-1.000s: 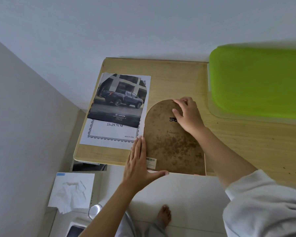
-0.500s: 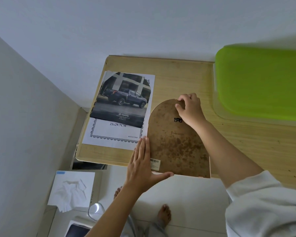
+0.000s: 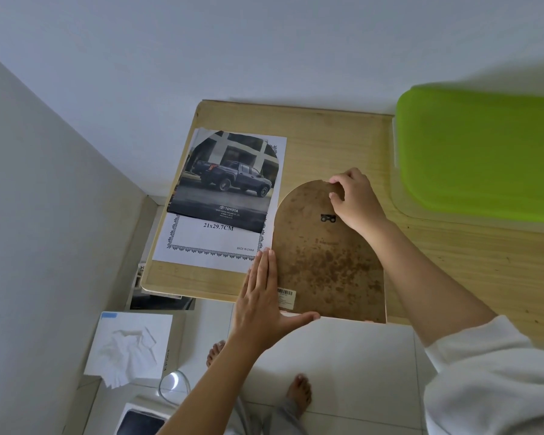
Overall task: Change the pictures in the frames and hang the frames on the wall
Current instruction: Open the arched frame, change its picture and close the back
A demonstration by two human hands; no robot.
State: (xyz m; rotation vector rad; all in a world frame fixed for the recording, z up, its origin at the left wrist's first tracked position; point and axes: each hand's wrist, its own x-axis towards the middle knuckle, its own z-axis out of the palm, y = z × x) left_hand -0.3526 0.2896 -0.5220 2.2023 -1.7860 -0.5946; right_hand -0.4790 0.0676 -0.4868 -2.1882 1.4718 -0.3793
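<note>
An arched frame lies face down at the wooden table's [image 3: 333, 146] near edge, its stained brown backing board [image 3: 327, 259] up, with a small black hanger near the top. My left hand [image 3: 264, 296] lies flat with straight fingers along the frame's left side, thumb under its bottom edge. My right hand [image 3: 355, 199] curls its fingertips on the arched top edge of the backing board, pinching it. To the left lies a pickup-truck picture [image 3: 226, 180], cut to an arch, on top of a white insert sheet [image 3: 214, 243] printed 21x29.7CM.
A clear bin with a green lid [image 3: 481, 152] fills the table's right back. White walls close the back and the left. Below the table's left end stand a tissue box [image 3: 129, 346] and a small device. My bare feet show on the white tiled floor.
My right hand slid from the hanger area up to the arched top edge and curled its fingers there. The left hand kept its place. The view shifted slightly.
</note>
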